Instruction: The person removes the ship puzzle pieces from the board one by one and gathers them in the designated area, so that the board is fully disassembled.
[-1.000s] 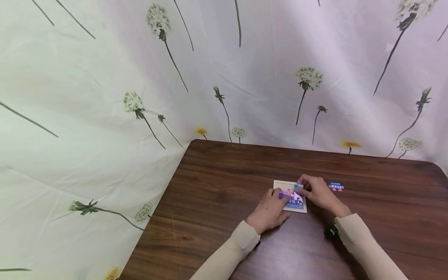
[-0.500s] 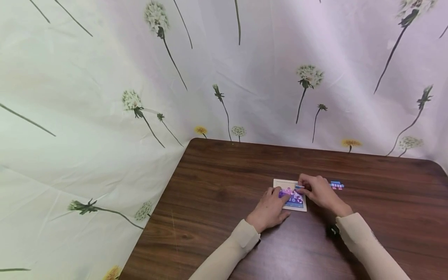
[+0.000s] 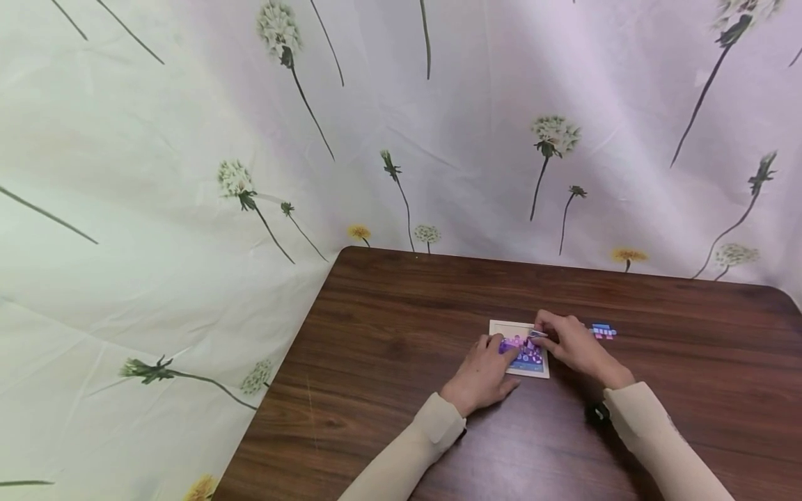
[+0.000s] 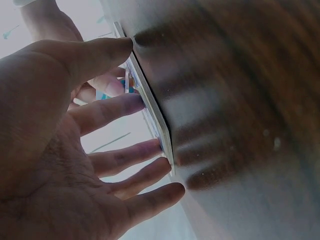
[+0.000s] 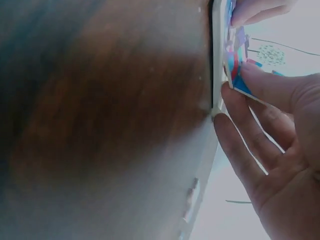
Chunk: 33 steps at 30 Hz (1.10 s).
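A small white-framed puzzle tray (image 3: 501, 325) lies on the brown wooden table (image 3: 401, 327), partly filled with purple and blue pieces. My left hand (image 3: 495, 346) rests on the tray's left side, its straight fingers (image 4: 125, 105) touching the tray edge (image 4: 157, 127). At the tray's upper right corner my right hand (image 3: 540, 335) pinches a blue and red puzzle piece (image 5: 239, 80), held tilted against the tray (image 5: 217, 60). The hands hide much of the picture.
One loose blue and pink piece (image 3: 603, 331) lies on the table just right of my right hand. A dandelion-print cloth (image 3: 250, 139) hangs behind and to the left of the table. The table's left edge (image 3: 294, 341) runs diagonally.
The right hand has shifted the pinched piece slightly at the tray's upper right corner. The left hand has stayed on the tray.
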Motion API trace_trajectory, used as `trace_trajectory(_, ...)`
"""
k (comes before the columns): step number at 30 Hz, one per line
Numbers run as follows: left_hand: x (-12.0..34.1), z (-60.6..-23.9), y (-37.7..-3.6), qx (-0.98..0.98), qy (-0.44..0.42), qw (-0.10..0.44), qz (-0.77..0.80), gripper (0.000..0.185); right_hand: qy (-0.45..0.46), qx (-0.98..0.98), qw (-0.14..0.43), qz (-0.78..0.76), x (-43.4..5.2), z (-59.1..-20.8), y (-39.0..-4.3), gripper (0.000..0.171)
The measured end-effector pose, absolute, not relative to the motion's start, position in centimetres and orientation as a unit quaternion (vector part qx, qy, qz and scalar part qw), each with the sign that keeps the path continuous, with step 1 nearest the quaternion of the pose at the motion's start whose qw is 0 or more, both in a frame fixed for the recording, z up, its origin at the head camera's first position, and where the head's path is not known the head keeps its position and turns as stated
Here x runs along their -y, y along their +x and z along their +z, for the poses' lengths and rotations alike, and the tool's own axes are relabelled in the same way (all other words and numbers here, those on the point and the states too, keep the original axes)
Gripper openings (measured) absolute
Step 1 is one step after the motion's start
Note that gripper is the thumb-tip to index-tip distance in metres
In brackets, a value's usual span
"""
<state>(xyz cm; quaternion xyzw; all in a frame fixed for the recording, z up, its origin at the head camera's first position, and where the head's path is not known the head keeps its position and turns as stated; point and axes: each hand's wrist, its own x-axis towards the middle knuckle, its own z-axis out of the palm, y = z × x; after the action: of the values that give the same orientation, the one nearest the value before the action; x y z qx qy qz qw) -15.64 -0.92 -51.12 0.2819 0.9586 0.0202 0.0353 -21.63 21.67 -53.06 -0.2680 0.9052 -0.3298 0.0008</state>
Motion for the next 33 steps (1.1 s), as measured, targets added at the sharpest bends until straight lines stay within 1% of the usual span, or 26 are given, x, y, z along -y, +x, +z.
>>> trace_trajectory(3,1.0,-51.1,-15.7,-0.959,0.282,0.037,0.017,0.056,-0.265,-0.907,0.010,-0.328,-21.6,-53.1,-21.7,0.016)
trace_trajectory(10,0.9,-51.0,-15.6,-0.959,0.278,0.045,0.023,0.055,-0.277,-0.916,-0.002,-0.291,-21.5,-52.9,-21.9,0.012)
trace_trajectory(17,0.8,-51.0,-15.6,-0.958,0.283,0.037,0.014,0.055,-0.290,-0.908,0.005,-0.301,-21.4,-52.8,-22.3,0.008)
trace_trajectory(21,0.8,-51.0,-15.6,-0.958,0.282,0.042,0.012,0.056,-0.303,-0.904,0.001,-0.301,-21.5,-52.7,-22.4,0.006)
trace_trajectory(28,0.6,-51.0,-15.8,-0.960,0.274,0.065,0.008,0.059,-0.301,-0.906,0.002,-0.298,-21.6,-52.7,-22.7,0.006)
trace_trajectory(33,0.5,-51.1,-15.8,-0.959,0.274,0.067,0.002,0.061,-0.300,-0.907,-0.001,-0.296,-21.5,-52.9,-22.6,0.007)
